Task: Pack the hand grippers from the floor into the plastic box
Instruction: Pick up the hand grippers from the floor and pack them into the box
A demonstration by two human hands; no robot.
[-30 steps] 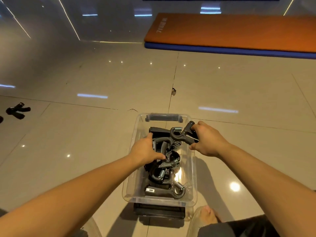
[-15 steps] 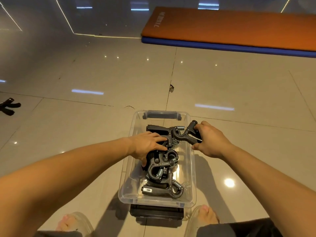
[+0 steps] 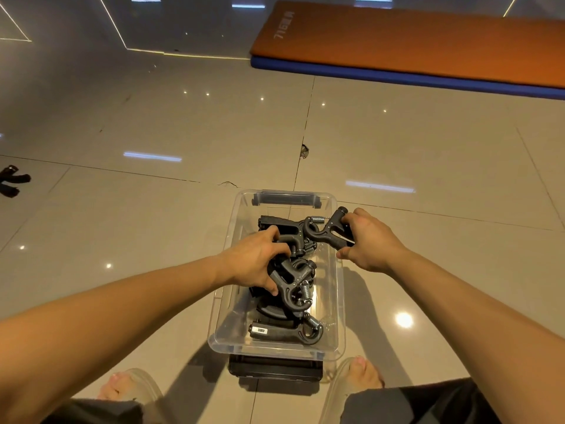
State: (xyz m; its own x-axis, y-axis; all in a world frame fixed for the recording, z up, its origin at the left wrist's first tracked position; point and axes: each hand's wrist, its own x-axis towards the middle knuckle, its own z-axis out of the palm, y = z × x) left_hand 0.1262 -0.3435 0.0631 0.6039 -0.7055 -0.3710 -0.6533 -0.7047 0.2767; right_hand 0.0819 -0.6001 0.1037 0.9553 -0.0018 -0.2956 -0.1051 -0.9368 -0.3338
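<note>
A clear plastic box (image 3: 338,304) stands on the tiled floor in front of me, with several black hand grippers piled inside. My right hand (image 3: 371,247) grips the handles of one black hand gripper (image 3: 331,228) over the box's right rim, its steel spring pointing left into the box. My left hand (image 3: 255,260) reaches into the box, and its fingers curl around a dark gripper (image 3: 290,278) in the middle of the pile. Another gripper (image 3: 284,332) lies at the near end of the box. One more hand gripper (image 3: 12,180) lies on the floor at the far left.
A black lid (image 3: 275,367) lies under the box's near end. My two feet in clear slippers (image 3: 134,385) flank it. An orange mat on a blue one (image 3: 412,41) lies at the back right. A small bit of debris (image 3: 304,151) sits on a tile joint.
The view has tilted down, so both feet now show. My left hand has slid further onto the pile and curled on a gripper. My right hand still holds its gripper at the rim.
</note>
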